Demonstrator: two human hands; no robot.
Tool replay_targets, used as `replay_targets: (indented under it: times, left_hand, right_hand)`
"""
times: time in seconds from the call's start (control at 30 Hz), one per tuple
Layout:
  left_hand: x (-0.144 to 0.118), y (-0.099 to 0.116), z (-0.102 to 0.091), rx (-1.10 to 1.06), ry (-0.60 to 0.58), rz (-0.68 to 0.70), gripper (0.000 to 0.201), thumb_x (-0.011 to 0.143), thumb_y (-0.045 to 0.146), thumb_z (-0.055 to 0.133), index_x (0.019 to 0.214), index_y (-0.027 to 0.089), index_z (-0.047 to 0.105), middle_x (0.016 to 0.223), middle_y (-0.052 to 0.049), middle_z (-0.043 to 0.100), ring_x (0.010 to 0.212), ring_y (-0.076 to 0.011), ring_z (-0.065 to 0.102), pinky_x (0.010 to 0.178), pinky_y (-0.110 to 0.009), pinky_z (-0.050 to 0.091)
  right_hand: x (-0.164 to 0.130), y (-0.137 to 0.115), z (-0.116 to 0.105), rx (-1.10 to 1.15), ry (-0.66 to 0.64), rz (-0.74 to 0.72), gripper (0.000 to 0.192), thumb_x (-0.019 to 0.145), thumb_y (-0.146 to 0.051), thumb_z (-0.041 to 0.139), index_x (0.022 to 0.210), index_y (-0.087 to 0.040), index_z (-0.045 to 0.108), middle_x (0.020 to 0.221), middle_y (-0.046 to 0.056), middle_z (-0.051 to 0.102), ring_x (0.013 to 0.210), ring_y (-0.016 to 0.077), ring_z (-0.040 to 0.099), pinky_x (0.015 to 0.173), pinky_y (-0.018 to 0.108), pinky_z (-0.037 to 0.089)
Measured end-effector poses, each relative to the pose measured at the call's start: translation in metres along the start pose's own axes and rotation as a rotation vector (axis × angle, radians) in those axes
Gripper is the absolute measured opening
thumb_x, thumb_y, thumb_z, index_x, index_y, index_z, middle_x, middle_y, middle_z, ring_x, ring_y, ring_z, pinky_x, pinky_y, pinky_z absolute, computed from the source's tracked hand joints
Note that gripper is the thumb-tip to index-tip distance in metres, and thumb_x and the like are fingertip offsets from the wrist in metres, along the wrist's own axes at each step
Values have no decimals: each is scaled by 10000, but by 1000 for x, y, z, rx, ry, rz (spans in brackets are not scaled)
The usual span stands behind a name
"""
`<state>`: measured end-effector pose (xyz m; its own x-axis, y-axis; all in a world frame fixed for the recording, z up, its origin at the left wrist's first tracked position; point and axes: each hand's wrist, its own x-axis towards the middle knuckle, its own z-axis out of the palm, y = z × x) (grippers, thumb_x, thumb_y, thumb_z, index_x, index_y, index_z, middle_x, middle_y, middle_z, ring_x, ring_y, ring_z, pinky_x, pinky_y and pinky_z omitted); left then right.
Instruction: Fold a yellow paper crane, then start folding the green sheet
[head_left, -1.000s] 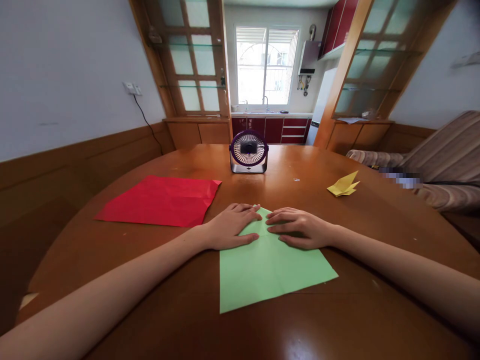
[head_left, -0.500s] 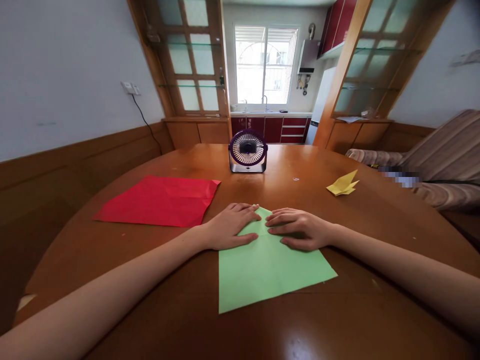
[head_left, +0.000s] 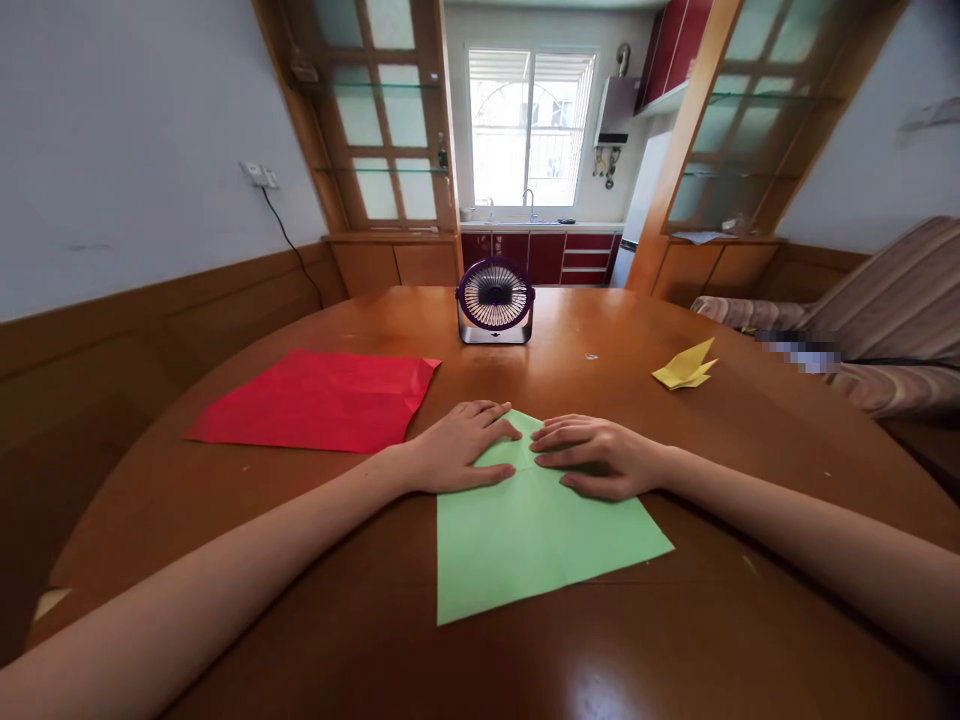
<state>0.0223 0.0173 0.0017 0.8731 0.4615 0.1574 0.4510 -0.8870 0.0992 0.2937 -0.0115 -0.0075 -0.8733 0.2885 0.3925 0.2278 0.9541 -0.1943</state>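
Note:
A sheet of green paper (head_left: 536,540) lies on the wooden table, its far end folded to a point and its near edge slanting up to the right. My left hand (head_left: 469,447) rests flat on the paper's far left side, thumb stretched across it. On the far right side lies my right hand (head_left: 600,455), its fingers spread over the folded part. Between the two hands a strip of the green surface with creases shows. Both hands hide the paper's side edges near the top.
Red paper (head_left: 322,400) with creases lies to the left. A small fan (head_left: 495,298) stands at the back of the table (head_left: 300,600). To the right is a folded yellow paper figure (head_left: 684,368). A striped chair (head_left: 885,300) stands beyond the table's right edge.
My left hand's fingertips have shifted slightly away from the paper's far tip, so more of the tip shows. My right hand looks almost the same.

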Motion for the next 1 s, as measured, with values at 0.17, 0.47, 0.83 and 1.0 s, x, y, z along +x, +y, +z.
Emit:
replay_targets:
  times: [0.17, 0.47, 0.83, 1.0]
  left_hand:
    - [0, -2, 2, 35, 28, 33, 495, 914, 551, 460, 1262, 205, 530, 1513, -138, 344, 1414, -322, 270, 1132, -519, 222]
    - [-4, -3, 6, -5, 93, 233, 390, 970, 384, 437, 1276, 176, 561, 1373, -121, 538, 1275, -248, 501, 1078, -408, 388]
    - [-6, 0, 5, -48, 103, 213, 402, 963, 373, 442, 1290, 167, 550, 1381, -130, 528, 1280, -253, 499, 1076, -422, 398]
    - [-6, 1, 4, -47, 84, 197, 399, 960, 364, 449, 1289, 161, 546, 1387, -134, 521, 1291, -251, 487, 1087, -417, 385]
  right_hand:
    - [1, -1, 0, -3, 7, -11, 392, 888, -240, 564, 1272, -168, 593, 1231, 133, 629, 1202, 227, 553, 1067, 460, 412]
    - [-1, 0, 0, -8, 7, -6, 397, 889, -247, 564, 1282, -189, 587, 1255, 118, 619, 1198, 226, 554, 1066, 459, 415]
    - [-1, 0, 1, -15, 30, 4, 378, 891, -244, 557, 1264, -198, 601, 1234, 112, 631, 1192, 225, 560, 1060, 456, 421]
    - [-1, 0, 0, -22, 8, 1, 388, 886, -234, 561, 1269, -186, 597, 1247, 117, 622, 1197, 226, 556, 1066, 455, 416]
